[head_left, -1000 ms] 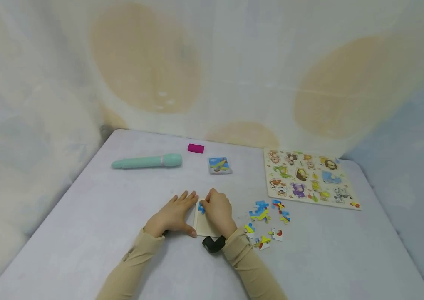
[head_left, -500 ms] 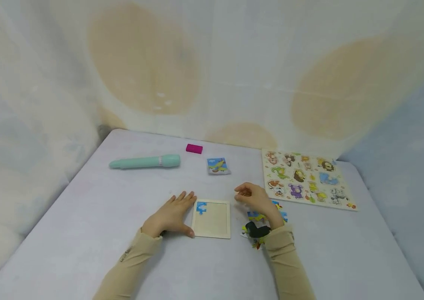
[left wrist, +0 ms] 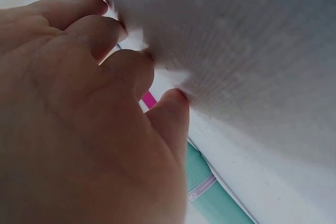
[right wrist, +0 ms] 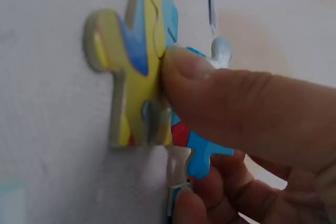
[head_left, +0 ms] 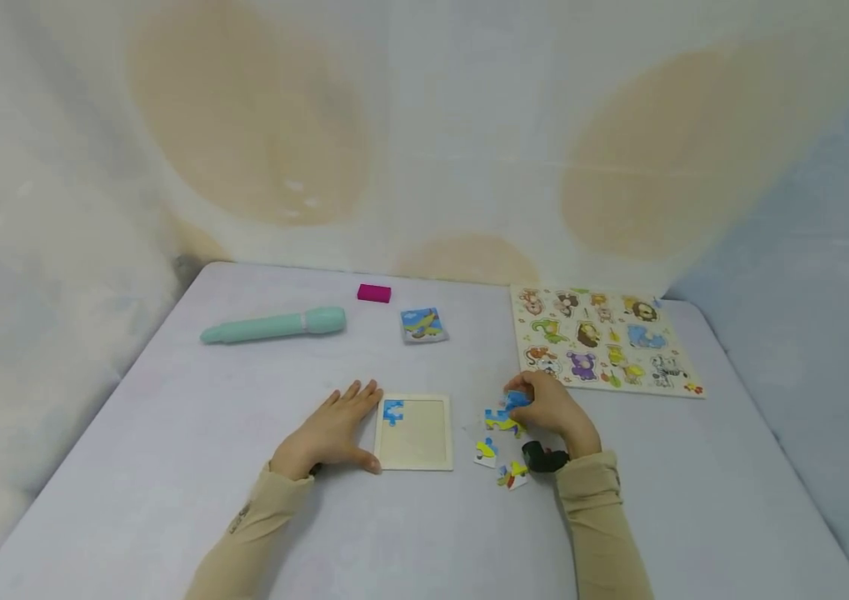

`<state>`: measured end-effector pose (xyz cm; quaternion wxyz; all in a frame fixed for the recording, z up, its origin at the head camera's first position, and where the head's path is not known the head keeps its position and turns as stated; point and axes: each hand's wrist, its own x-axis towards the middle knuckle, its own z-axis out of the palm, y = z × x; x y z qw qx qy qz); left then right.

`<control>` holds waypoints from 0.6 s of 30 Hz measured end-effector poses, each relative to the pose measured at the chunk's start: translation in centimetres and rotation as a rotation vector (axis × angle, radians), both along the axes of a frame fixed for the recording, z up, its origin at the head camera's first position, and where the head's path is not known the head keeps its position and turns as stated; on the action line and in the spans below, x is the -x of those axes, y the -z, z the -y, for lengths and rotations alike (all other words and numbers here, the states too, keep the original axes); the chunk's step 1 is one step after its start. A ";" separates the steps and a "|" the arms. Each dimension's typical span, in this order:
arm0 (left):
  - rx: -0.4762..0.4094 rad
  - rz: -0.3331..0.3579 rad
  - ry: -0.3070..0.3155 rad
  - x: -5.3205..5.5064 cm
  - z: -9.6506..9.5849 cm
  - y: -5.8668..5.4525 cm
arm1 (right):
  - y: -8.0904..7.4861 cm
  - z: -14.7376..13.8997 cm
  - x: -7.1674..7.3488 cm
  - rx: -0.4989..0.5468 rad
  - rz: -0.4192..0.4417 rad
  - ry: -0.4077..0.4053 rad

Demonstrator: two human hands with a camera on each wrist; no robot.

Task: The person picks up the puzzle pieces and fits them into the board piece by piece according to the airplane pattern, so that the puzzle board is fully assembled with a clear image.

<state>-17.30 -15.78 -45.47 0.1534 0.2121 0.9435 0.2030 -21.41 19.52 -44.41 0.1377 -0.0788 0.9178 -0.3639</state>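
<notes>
My left hand [head_left: 330, 433] rests on the table with fingers spread, index finger and thumb along the left edge of a square wooden puzzle tray [head_left: 448, 433]. One blue jigsaw piece [head_left: 392, 412] lies in the tray's upper left corner. To the tray's right, my right hand [head_left: 553, 410] pinches a blue jigsaw piece [head_left: 517, 400] above the loose ones. The right wrist view shows red on this blue piece [right wrist: 198, 153] between thumb and curled fingers. Yellow-and-blue pieces [right wrist: 139, 72] lie beside the thumb. The left wrist view shows the back of the left hand [left wrist: 89, 98].
Several loose jigsaw pieces [head_left: 511, 476] lie right of the tray. Behind are a small airplane picture puzzle [head_left: 422, 325], a magenta block [head_left: 374, 293] and a mint-green pen-shaped object [head_left: 274, 327]. An animal puzzle board [head_left: 607, 342] lies at the back right, close to the right hand.
My right hand has left the tray's upper left corner, where a blue piece now shows, and moved right to the loose pieces, pinching one. The left hand keeps its place by the tray.
</notes>
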 end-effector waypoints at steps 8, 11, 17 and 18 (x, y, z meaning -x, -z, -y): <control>-0.018 -0.007 0.014 -0.1 -0.4 0.0 | -0.4 0.0 -0.2 -0.120 -0.081 0.018; -0.015 -0.009 0.021 -0.2 -0.5 0.0 | -0.8 0.2 -0.2 -0.081 -0.098 0.013; -0.012 -0.016 0.013 -0.2 -0.6 0.0 | -1.3 3.7 -0.2 0.081 -0.053 -0.052; -0.012 -0.017 0.012 -0.2 -0.7 0.0 | -1.3 4.6 -0.2 0.099 -0.042 -0.069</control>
